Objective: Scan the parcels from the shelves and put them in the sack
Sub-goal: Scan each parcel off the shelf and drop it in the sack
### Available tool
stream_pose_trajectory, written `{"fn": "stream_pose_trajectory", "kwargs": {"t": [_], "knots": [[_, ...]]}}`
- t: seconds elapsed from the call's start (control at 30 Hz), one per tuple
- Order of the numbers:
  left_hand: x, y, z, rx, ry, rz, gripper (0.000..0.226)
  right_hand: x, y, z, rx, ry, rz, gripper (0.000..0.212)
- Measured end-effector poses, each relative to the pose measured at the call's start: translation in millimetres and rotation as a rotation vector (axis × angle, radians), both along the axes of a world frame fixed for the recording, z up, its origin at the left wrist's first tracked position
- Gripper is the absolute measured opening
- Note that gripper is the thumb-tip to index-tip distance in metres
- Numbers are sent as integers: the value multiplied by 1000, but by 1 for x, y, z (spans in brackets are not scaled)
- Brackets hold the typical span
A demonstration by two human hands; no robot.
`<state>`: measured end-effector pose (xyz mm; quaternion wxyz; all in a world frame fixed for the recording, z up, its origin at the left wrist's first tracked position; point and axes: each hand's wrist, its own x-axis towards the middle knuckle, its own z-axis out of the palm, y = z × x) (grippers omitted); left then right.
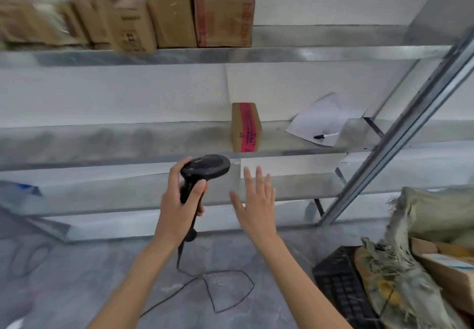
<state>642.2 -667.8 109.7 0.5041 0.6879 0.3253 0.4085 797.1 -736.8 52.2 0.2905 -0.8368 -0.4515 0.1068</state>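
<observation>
Running across the upper left of the frame, a row of brown cardboard boxes (pixel 164 15) stands on the top shelf of a galvanised grey metal shelving rack (pixel 230 54); the leftmost boxes are smeared by blur and their print cannot be read. At centre, the left hand (pixel 179 200) grips the handle of a black plastic handheld barcode scanner (pixel 205 168), fingers curled round it, its rounded head just below the middle shelf's edge. A thin black cable (pixel 225 290) loops from it over the mottled grey floor. Just right, the right hand (pixel 256 200) hovers with straight, spread fingers, holding nothing, apart from the left. Above it, on the middle shelf, stands a small upright brown cardboard parcel with a pink tape strip (pixel 246 127). Further right lie white paper sheets (pixel 323 121) and a pen (pixel 325 135). At lower right, a frayed, coarse-woven greenish sack (pixel 400 264), cut off by the frame, holds cardboard boxes beside a black crate (pixel 341 285).
</observation>
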Motion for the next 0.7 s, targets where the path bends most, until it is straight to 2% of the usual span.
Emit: {"fn": "stream_pose_trajectory", "kwargs": {"t": [0.13, 0.3, 0.53, 0.7], "knots": [[-23, 49, -7, -57, -24, -18, 52, -30, 46, -4, -18, 17, -30, 71], [-29, 89, -14, -97, -108, -32, 49, -41, 77, -14, -27, 17, -81, 76], [14, 142, -31, -142, -114, -40, 42, 15, 131, -16, -95, -38, -149, 78], [62, 176, -48, -173, -87, -18, 52, 81, 187, -18, -150, -73, -154, 85]]}}
